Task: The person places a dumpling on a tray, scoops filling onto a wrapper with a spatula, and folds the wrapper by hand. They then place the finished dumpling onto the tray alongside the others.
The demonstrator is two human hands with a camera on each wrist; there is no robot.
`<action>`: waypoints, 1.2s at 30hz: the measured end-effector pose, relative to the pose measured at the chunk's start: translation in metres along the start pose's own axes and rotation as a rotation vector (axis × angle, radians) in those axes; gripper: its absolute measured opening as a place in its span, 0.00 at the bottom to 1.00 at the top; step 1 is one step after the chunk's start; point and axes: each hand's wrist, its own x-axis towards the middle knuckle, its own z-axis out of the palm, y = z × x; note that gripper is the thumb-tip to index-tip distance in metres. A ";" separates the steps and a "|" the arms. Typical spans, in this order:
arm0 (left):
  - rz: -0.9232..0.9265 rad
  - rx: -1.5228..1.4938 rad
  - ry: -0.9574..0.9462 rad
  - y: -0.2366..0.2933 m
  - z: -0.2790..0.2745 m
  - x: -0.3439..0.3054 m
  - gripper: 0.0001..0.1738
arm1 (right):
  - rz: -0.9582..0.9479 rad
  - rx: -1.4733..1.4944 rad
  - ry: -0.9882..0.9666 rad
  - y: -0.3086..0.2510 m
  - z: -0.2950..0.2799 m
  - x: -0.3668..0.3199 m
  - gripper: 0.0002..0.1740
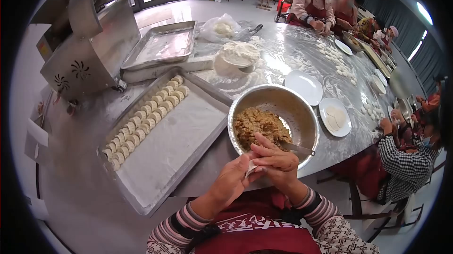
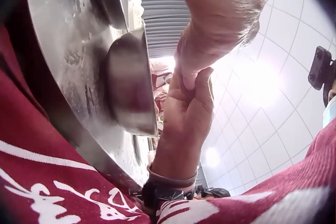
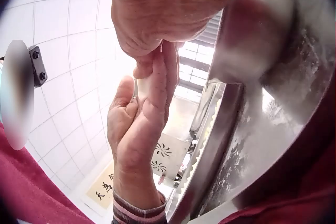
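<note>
In the head view, the left hand [image 1: 227, 178] and right hand [image 1: 281, 163] meet at the near rim of a steel bowl [image 1: 306, 112]. Between them they pinch a dumpling [image 1: 250, 168], of which only a pale edge of dough shows; fingers hide the rest. The right wrist view shows a sliver of white dough against the left hand [image 3: 139, 134], whose thumb stands up beside it. Brown minced filling [image 1: 262, 124] lies in the bowl, with a metal utensil handle [image 1: 299, 149] leaning over its right rim.
Left of the bowl, a lined tray [image 1: 174, 159] carries rows of shaped dumplings [image 1: 146, 117]. A plate of round wrappers [image 1: 348, 124] and another white plate [image 1: 295, 84] stand right. Behind are a flour bowl [image 1: 238, 56], a metal tray [image 1: 163, 41] and a steel machine [image 1: 89, 51]. Other people work farther along.
</note>
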 end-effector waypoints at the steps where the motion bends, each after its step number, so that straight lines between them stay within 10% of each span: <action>1: -0.019 0.002 -0.001 0.001 0.001 0.000 0.31 | 0.014 -0.017 0.004 0.001 0.000 -0.002 0.18; 36: -0.215 -0.119 -0.167 0.002 -0.024 0.009 0.38 | 0.005 -0.151 -0.452 -0.022 -0.005 0.033 0.09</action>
